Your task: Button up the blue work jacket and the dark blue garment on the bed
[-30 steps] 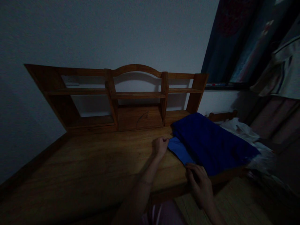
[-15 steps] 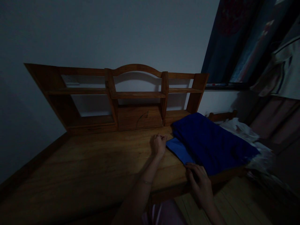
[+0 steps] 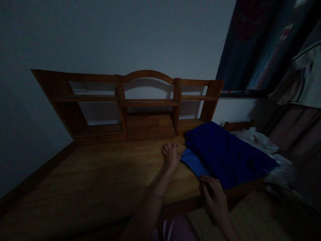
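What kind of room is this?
Probably a room in a home, perhaps a bedroom or study, though it is dim. There is a wooden desk, a shelf along its back, and what looks like a pale garment hanging at the right.

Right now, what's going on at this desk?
A person has both bare hands at a light-blue fabric flap jutting from a dark-blue folded cloth on a brown wooden desk. The left hand is at the flap's far corner, the right hand at its near corner. It's too dark to tell how firmly either grips. A brown wooden shelf unit stands behind.
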`<state>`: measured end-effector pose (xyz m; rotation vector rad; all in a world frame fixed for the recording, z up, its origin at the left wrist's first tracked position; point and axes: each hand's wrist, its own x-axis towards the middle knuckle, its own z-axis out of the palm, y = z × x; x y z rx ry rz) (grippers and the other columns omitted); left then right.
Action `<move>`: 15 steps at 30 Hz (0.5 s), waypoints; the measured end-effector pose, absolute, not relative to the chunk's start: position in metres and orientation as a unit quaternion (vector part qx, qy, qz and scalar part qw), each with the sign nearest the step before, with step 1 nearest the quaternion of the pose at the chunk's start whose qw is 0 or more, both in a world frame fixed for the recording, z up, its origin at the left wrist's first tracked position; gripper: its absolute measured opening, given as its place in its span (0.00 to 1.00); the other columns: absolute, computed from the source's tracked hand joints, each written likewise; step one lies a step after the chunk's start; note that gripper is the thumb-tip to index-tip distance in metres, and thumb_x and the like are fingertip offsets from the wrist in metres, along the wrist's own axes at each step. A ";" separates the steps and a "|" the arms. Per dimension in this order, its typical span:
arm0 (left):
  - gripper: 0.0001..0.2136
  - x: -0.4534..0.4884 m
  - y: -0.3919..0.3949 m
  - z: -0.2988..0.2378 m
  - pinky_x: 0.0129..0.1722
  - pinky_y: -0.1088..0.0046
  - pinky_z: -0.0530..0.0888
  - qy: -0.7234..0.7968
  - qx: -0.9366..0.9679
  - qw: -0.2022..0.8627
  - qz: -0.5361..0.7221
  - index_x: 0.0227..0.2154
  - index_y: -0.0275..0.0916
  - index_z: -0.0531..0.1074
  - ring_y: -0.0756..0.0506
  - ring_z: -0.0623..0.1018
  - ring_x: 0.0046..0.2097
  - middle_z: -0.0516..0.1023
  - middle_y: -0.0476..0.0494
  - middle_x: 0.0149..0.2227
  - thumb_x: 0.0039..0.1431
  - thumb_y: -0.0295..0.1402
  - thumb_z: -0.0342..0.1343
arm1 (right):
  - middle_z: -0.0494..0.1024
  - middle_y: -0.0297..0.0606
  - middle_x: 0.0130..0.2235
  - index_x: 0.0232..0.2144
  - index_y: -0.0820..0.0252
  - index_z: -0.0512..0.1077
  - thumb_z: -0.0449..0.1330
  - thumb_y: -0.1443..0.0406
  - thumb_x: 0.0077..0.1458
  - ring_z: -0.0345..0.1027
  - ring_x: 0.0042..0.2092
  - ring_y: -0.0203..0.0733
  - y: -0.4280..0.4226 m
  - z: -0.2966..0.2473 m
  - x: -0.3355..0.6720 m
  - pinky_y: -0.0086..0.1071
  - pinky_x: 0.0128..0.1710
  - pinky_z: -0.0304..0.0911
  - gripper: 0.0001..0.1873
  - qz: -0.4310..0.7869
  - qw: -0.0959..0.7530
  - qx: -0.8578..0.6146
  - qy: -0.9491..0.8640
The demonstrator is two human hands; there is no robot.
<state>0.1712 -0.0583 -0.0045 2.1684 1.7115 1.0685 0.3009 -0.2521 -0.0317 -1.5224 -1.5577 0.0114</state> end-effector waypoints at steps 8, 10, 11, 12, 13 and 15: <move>0.10 0.169 -0.058 -0.004 0.53 0.63 0.56 0.553 0.743 0.121 0.357 0.35 0.47 0.72 0.42 0.61 0.55 0.65 0.47 0.50 0.47 0.33 0.63 | 0.72 0.40 0.46 0.42 0.54 0.71 0.50 0.64 0.60 0.63 0.49 0.47 -0.253 -0.034 0.302 0.44 0.49 0.60 0.11 -0.002 0.457 -0.619 -0.638; 0.09 0.170 -0.056 -0.005 0.53 0.63 0.57 0.543 0.754 0.126 0.348 0.34 0.48 0.73 0.42 0.61 0.55 0.66 0.47 0.49 0.48 0.32 0.61 | 0.72 0.39 0.46 0.42 0.54 0.70 0.50 0.64 0.60 0.63 0.50 0.46 -0.253 -0.035 0.303 0.43 0.49 0.60 0.11 0.000 0.453 -0.621 -0.640; 0.09 0.171 -0.056 -0.005 0.53 0.62 0.57 0.538 0.760 0.129 0.341 0.34 0.49 0.74 0.42 0.61 0.54 0.67 0.48 0.49 0.49 0.31 0.60 | 0.72 0.39 0.46 0.43 0.54 0.70 0.50 0.64 0.60 0.62 0.50 0.46 -0.253 -0.036 0.303 0.42 0.49 0.59 0.11 0.002 0.452 -0.621 -0.640; 0.08 0.173 -0.055 -0.006 0.52 0.62 0.57 0.531 0.768 0.133 0.333 0.33 0.50 0.75 0.42 0.61 0.54 0.67 0.48 0.49 0.50 0.30 0.59 | 0.72 0.39 0.46 0.43 0.54 0.70 0.50 0.64 0.60 0.62 0.50 0.45 -0.252 -0.036 0.303 0.42 0.50 0.59 0.11 0.002 0.451 -0.622 -0.640; 0.09 0.174 -0.054 -0.007 0.53 0.62 0.57 0.523 0.776 0.136 0.327 0.33 0.51 0.75 0.42 0.61 0.54 0.68 0.49 0.49 0.50 0.29 0.58 | 0.72 0.39 0.46 0.42 0.54 0.70 0.50 0.65 0.60 0.62 0.50 0.45 -0.252 -0.036 0.302 0.42 0.50 0.59 0.11 0.002 0.452 -0.623 -0.639; 0.10 0.175 -0.053 -0.009 0.53 0.62 0.57 0.510 0.787 0.142 0.317 0.33 0.52 0.76 0.42 0.61 0.54 0.69 0.49 0.49 0.51 0.28 0.56 | 0.71 0.38 0.46 0.42 0.53 0.70 0.50 0.64 0.60 0.62 0.50 0.46 -0.252 -0.036 0.302 0.42 0.50 0.59 0.11 0.000 0.453 -0.623 -0.637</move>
